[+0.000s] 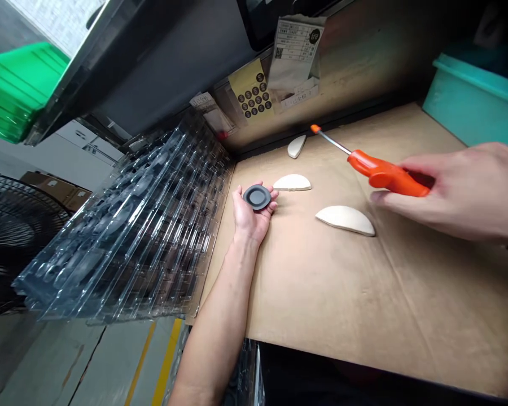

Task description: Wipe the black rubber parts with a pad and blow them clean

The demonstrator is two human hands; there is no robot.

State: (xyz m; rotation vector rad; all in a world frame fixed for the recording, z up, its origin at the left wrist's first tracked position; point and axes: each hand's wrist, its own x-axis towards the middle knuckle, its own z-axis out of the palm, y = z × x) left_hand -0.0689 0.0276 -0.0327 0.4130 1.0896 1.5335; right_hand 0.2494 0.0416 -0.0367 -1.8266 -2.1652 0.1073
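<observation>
Head view: the work looks to be in its early or middle part, judging only by how things lie. A dark grey, round, shallow disc (257, 197) is in hand and so is a long-handled orange tool (379, 171) with a thin metal shaft and orange tip, so both are picked up; the two are well apart, and any bringing together of tool and disc is not done at this moment. Whether the disc has already been worked on, I cannot tell.

The left grip (254, 213) is palm up and loosely spread, the disc resting on its fingers without being clenched. The right grip (461, 189) is closed round the orange handle, thumb against fingers, the shaft pointing away from it toward the far edge of the bench (330, 293).

As for looks, the disc is matte, with a wide flat rim around a sunken middle; its face is turned up, and no mark on it is clear enough to read. Three cream half-moon pieces lie loose on the bench: one (292, 182) just beside the left grip's fingertips, one (346, 219) between the two grips, one (297, 146) beyond the left grip
</observation>
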